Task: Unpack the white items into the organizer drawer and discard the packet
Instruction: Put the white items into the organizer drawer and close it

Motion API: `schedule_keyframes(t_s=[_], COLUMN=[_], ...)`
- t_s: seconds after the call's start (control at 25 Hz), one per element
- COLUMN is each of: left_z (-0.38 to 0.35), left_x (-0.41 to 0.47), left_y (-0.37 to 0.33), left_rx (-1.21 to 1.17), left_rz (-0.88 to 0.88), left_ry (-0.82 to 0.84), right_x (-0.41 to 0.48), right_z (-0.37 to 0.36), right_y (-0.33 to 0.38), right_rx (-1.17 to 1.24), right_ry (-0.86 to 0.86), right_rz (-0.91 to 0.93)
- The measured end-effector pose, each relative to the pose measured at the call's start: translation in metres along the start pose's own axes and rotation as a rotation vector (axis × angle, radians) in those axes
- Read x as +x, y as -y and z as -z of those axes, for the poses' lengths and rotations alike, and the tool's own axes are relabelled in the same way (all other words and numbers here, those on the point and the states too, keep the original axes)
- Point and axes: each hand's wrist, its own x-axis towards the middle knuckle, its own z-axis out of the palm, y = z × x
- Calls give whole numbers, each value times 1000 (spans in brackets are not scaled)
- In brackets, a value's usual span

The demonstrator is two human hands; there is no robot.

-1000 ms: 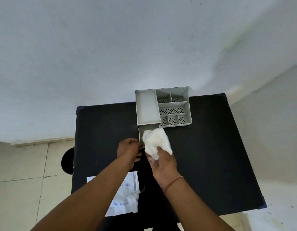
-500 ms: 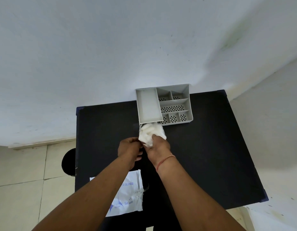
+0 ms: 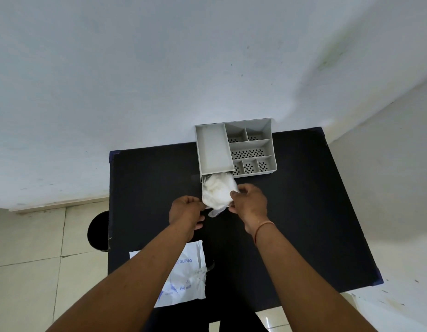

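A crumpled bundle of white gloves point(image 3: 218, 191) lies in the pulled-out drawer point(image 3: 202, 181) at the front left of the grey organizer point(image 3: 273, 149). The bundle hides most of the drawer, and one glove end hangs over its near edge. My right hand point(image 3: 249, 200) is at the bundle's right side with its fingertips pinching the gloves. My left hand point(image 3: 187, 212) is curled at the drawer's near left corner and grips its front. The white gloves packet point(image 3: 187, 276) lies flat on the black table point(image 3: 303, 200), partly under my left forearm.
The organizer stands at the table's far edge against a white wall, with several perforated compartments on its right. A round black object point(image 3: 98, 232) sits on the tiled floor left of the table. A second wall runs close along the right side.
My right hand carried the glove bundle forward and down into the drawer, then shifted to the bundle's right side. My left hand stayed at the drawer front.
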Motion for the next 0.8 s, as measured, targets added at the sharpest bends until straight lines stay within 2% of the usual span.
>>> schedule_keyframes(t_s=[0.12,0.24,0.36,0.44,0.6,0.8], left_z=[-2,-4,-7,-11,-16,-21], left_x=[0,0,-2,-5,-5,-4], left_y=[1,1,0,-1,0,-4], left_rx=[16,17,27,43,36,49], left_rz=[-10,-9,-16,-27,-47,-97], left_ry=[-13,-22,-17,-18,-41,-77], right_x=[5,4,0,3,17,28], right_z=[-9,-19,-24,-23,-16,-9], right_y=[-3,-6,-6,-4,-6,-16], right_rx=[-194,-550,-945,-1092,-1137,-844], right_ry=[-34,-64,-52,-71,-120,-35], right_rz=[140,348,449,526,585,524])
